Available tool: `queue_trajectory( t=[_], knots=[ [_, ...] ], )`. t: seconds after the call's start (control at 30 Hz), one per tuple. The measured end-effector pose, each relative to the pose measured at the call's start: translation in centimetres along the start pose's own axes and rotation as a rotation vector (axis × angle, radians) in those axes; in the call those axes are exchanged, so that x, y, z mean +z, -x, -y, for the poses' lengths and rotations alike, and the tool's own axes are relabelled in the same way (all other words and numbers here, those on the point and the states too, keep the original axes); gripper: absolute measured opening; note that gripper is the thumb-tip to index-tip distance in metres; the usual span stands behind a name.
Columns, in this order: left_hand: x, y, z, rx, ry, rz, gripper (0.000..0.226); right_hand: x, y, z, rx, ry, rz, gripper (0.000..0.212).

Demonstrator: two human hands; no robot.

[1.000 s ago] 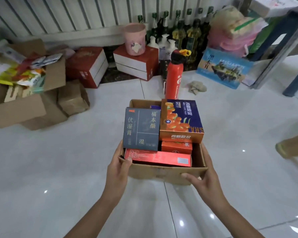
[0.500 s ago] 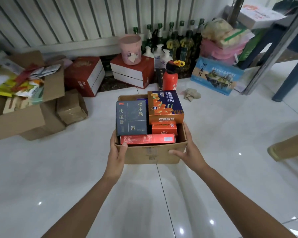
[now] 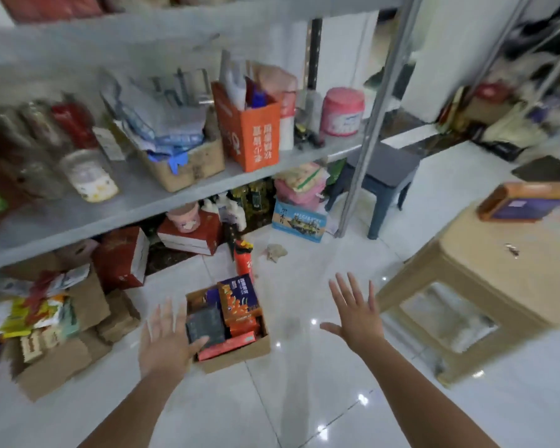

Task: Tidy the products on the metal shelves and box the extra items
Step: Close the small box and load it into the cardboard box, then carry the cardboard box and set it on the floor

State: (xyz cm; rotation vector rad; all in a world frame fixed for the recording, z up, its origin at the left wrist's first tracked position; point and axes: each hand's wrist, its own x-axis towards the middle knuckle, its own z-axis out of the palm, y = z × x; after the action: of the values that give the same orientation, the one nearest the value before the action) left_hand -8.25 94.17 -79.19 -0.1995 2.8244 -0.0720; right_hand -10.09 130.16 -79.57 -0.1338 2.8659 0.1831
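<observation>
A small cardboard box stands on the white floor tiles, packed with product boxes: an orange and blue one, a dark grey one and red ones. My left hand hovers with fingers spread just left of the box and overlaps its left edge in the picture. My right hand is spread open in the air to the right of the box, holding nothing. The grey metal shelf runs across the upper left with an orange carton, a cardboard tray of packets and jars.
A tan plastic stool stands at the right with an orange and purple box on top. A dark stool is beyond a shelf post. Open cartons, red boxes and a red bottle crowd the floor under the shelf.
Both hands have let go of the box, which now rests on the floor, and have lifted away with fingers spread. The view has risen and taken in the shelf.
</observation>
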Motion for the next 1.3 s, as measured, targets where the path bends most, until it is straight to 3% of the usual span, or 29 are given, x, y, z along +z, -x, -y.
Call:
queue_trajectory(
  t=[0.13, 0.27, 0.37, 0.47, 0.83, 1.1, 1.3],
  knots=[
    [-18.1, 2.7, -5.8, 0.189, -0.016, -0.125, 0.106, -15.9, 7.0, -9.0, 0.306, -0.117, -0.032, 0.084],
    [-30.2, 5.5, -13.0, 0.32, -0.108, -0.126, 0.086, -24.6, 16.3, -17.2, 0.575, -0.179, -0.037, 0.116],
    [-35.3, 6.5, -19.8, 0.416, -0.156, -0.142, 0.088, -27.5, 20.3, -22.9, 0.701, -0.197, 0.021, 0.089],
    [-38.9, 6.7, -28.1, 0.529, -0.188, -0.173, 0.089, -28.7, 21.7, -28.6, 0.748, -0.188, 0.036, 0.082],
    [-43.4, 4.8, -57.0, 0.697, -0.128, -0.13, 0.09, -28.8, 14.9, -47.0, 0.779, -0.385, 0.051, 0.085],
    [-39.3, -0.8, -63.1, 0.656, -0.204, -0.047, 0.095, -25.3, 5.6, -54.2, 0.776, -0.505, 0.116, 0.082],
    [-35.8, -7.3, -68.4, 0.715, -0.254, -0.025, 0.094, -21.2, -1.1, -56.7, 0.631, -0.332, 0.164, 0.092]
  ],
)
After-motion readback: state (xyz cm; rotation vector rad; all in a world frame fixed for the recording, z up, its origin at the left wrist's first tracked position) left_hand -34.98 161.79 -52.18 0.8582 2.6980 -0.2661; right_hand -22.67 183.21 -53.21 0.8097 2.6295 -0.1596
